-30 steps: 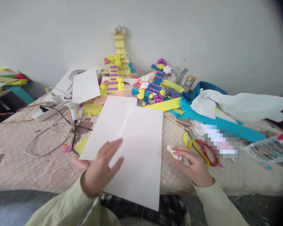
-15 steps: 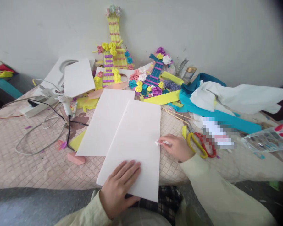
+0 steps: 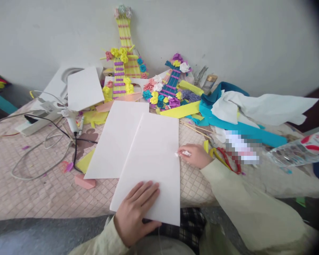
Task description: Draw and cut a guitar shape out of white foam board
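Note:
My left hand [image 3: 136, 214] lies flat with its fingers stretched out on the lower part of a white board [image 3: 155, 150], whose bottom edge juts past the table edge. Pinched in the fingers of my right hand [image 3: 198, 156] is a small crumpled white piece [image 3: 186, 153], perhaps paper or tissue, held at the board's right edge. Beneath the top board, a second white board [image 3: 117, 141] sticks out to the left. Red-and-yellow-handled scissors [image 3: 230, 159] lie just right of my right hand, partly covered by my sleeve.
Guitar-shaped crafts with paper flowers [image 3: 119, 76] lean against the wall. Left are a glue gun [image 3: 72, 122], cables and a power strip [image 3: 37, 122]. On the right lie white cloth-like paper [image 3: 266, 106], blue strips [image 3: 266, 134] and a clear bottle [image 3: 289, 152].
My right hand has moved a little up along the board's right edge, still pinching the white piece. My left hand stays flat on the board. The view has shifted slightly.

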Tool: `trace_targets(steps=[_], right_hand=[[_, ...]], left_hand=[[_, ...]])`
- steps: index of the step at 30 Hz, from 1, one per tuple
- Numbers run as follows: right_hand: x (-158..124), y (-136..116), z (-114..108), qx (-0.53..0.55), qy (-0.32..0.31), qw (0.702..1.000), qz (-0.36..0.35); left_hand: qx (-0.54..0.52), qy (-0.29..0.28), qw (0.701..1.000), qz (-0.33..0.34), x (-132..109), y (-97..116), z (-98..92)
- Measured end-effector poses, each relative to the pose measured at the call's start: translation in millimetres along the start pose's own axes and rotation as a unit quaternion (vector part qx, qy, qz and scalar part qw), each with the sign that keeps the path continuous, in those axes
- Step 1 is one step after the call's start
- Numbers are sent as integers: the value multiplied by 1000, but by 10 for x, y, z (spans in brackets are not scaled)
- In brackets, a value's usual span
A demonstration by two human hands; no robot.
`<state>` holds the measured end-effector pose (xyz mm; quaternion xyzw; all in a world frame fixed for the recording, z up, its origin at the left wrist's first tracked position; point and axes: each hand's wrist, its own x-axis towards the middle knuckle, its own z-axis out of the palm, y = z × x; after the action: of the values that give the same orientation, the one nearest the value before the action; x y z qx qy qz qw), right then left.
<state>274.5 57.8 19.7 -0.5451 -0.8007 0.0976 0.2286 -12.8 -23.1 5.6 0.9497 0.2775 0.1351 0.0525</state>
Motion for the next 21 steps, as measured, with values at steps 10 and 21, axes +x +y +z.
trace_targets(steps=[10,21], right_hand=[[547,344,-73,-33,12,999,35],[457,331,-19,-57,-13,998,31]], left_hand=[[-7,8,1000,-3,2,4,-2],[31,40,998,23,-10,-50,70]])
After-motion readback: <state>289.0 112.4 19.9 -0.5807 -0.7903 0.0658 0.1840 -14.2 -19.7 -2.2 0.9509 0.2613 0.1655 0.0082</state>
